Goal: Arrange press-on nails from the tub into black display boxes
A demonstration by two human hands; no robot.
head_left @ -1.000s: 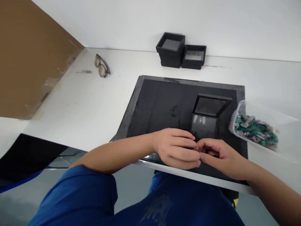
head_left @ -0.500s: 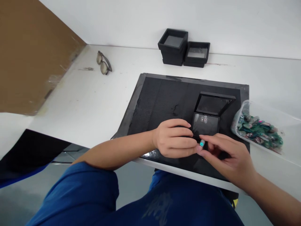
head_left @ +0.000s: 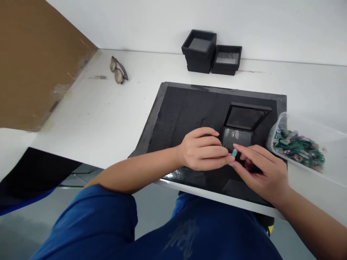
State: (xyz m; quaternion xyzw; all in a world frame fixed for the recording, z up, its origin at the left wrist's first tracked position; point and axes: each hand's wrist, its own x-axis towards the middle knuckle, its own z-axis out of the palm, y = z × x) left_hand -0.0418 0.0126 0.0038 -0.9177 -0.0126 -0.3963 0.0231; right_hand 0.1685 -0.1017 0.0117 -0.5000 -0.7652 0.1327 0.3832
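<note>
A small open black box (head_left: 238, 139) with its clear lid (head_left: 248, 116) raised stands on a black mat (head_left: 184, 112); two tiny pieces lie inside it. My right hand (head_left: 258, 169) pinches a small grey and turquoise piece (head_left: 234, 152) just in front of the box. My left hand (head_left: 203, 148) lies curled on the mat to the left of the box, its fingertips meeting the right hand's at that piece. Whether the left fingers grip it too is unclear.
A clear plastic tub (head_left: 300, 148) of green and pink pieces sits to the right of the mat. Two stacks of black boxes (head_left: 211, 52) stand against the back wall. Glasses (head_left: 117, 70) lie at the far left, beside a brown cardboard sheet (head_left: 35, 61).
Both hands have moved forward from the near edge of the mat to the box. The small turquoise piece, hidden a second ago, now shows between the fingertips.
</note>
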